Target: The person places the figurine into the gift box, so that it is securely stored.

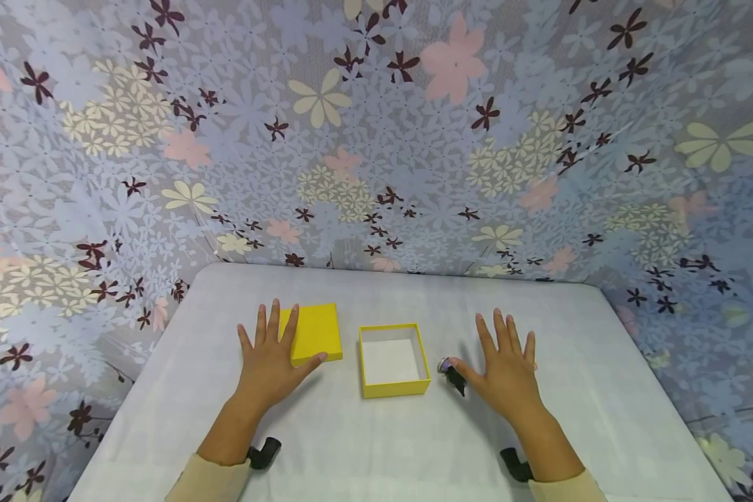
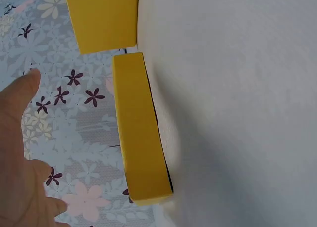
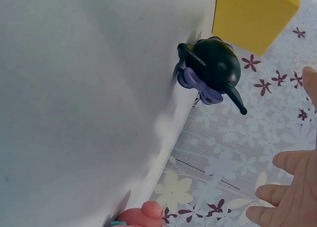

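My left hand hovers with fingers spread beside and partly over a flat yellow box lid; its thumb and fingers show apart from the lid in the left wrist view. A yellow open-topped box with a white inside stands between the hands. Over on the right, my right hand is spread too, its thumb overlapping a small dark figurine in the head view. The right wrist view shows this figurine as dark green with a purple bow. Neither hand holds anything.
A pink figurine shows partly at the bottom of the right wrist view; in the head view the right hand hides it. White cloth covers the table. Behind rises a flower-patterned cloth. Black mounts sit at both wrists.
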A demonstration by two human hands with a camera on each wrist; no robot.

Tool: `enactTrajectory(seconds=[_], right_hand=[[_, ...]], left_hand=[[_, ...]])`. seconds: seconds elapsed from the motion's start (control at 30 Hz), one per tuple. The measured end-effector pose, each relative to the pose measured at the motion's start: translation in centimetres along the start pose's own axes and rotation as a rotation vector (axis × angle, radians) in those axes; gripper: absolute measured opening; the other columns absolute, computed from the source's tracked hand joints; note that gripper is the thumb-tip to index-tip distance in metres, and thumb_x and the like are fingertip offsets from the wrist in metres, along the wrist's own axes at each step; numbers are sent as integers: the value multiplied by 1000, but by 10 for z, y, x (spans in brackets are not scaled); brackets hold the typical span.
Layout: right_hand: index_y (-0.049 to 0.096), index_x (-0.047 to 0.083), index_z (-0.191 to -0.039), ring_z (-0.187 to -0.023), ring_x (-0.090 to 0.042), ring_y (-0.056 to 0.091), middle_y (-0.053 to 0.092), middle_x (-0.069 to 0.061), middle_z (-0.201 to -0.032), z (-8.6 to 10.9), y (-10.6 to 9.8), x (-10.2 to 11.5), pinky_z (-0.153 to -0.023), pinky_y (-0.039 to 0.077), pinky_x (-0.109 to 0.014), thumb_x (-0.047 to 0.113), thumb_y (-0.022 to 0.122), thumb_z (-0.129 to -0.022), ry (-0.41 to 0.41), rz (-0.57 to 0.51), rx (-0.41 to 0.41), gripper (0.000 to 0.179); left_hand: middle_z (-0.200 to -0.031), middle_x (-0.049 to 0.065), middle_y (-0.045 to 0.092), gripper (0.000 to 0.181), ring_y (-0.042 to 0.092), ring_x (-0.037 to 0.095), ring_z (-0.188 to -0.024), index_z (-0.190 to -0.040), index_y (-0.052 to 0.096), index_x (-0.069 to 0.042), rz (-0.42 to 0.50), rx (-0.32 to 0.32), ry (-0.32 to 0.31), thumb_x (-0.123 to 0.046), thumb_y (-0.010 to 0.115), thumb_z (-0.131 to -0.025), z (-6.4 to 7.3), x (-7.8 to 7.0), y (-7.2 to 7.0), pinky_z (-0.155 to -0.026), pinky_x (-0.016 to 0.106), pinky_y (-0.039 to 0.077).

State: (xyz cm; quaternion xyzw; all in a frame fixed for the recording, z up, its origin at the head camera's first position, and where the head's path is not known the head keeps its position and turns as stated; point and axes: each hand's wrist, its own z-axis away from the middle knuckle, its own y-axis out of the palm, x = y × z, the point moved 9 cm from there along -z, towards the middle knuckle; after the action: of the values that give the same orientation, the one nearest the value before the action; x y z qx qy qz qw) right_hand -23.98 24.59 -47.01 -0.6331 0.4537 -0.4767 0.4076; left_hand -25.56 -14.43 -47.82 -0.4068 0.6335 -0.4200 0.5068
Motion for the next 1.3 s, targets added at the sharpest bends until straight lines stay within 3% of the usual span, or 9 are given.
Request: enactTrajectory(seconds=[0.17, 0.37, 0.47, 0.57, 0.7, 0.83, 1.03, 1.2, 1.3], right_hand=[[21, 17, -163, -156, -46, 10, 13, -22, -169, -2, -1, 3, -123, -2, -69, 67, 63, -89, -22, -43, -3, 99], [26, 19, -162, -149, -48, 29, 25, -20, -166, -2, 0, 7, -117, 29, -69, 49, 67, -95, -85, -179, 15, 84], [29, 22, -161, -145, -46, 37, 29, -16, -165, 1, 4, 7, -111, 39, -68, 42, 67, -97, -78, -269, 69, 77], [33, 25, -159, -145, -42, 39, 32, -11, -164, 4, 6, 6, -110, 42, -66, 37, 67, -97, -63, -340, 108, 72], [42, 24, -155, -145, -39, 42, 39, -7, -160, 7, 8, 6, -110, 43, -64, 35, 69, -97, -85, -388, 127, 64], [51, 22, -149, -141, -37, 48, 47, -5, -154, 9, 11, 8, -108, 46, -62, 30, 72, -94, -113, -400, 140, 59], [55, 16, -145, -138, -35, 51, 51, -5, -150, 12, 18, 12, -108, 48, -58, 23, 74, -93, -125, -422, 172, 55], [56, 15, -143, -136, -36, 53, 53, -7, -148, 14, 22, 13, -105, 50, -58, 23, 74, -93, -110, -431, 206, 54], [57, 16, -142, -133, -36, 56, 56, -7, -146, 16, 25, 11, -103, 51, -58, 25, 74, -93, -92, -409, 227, 53]], left_hand=[[-171, 19, 2, 98, -3, 43, -157, -164, 14, -21, 37, -50, -11, -69, 58, -90, -5, -3, -4, -119, 77, 0], [-170, 18, 15, 84, 13, 41, -156, -162, 23, -16, 172, -75, -30, -51, 62, -96, -4, -10, -8, -123, 69, 16], [-168, 14, 22, 79, 23, 40, -154, -161, 28, -15, 307, -48, -41, -42, 64, -97, -2, -16, -7, -123, 64, 24], [-167, 11, 26, 75, 27, 38, -153, -160, 30, -18, 437, -4, -39, -39, 66, -97, 0, -21, -3, -123, 60, 26], [-166, 7, 30, 74, 30, 34, -153, -159, 32, -21, 536, 42, -3, -40, 67, -97, 1, -31, 3, -123, 59, 28], [-164, 4, 33, 72, 34, 30, -152, -158, 37, -21, 568, 63, 31, -40, 69, -95, 3, -42, 9, -122, 57, 32], [-164, 0, 34, 68, 38, 28, -150, -155, 42, -25, 586, 117, 21, -38, 70, -95, 6, -52, 23, -118, 52, 40], [-165, -2, 33, 69, 37, 28, -150, -156, 40, -28, 595, 142, 45, -37, 70, -95, 10, -60, 29, -121, 53, 36], [-165, -2, 33, 69, 38, 28, -150, -156, 40, -24, 605, 151, 80, -36, 70, -95, 12, -66, 32, -121, 54, 36]])
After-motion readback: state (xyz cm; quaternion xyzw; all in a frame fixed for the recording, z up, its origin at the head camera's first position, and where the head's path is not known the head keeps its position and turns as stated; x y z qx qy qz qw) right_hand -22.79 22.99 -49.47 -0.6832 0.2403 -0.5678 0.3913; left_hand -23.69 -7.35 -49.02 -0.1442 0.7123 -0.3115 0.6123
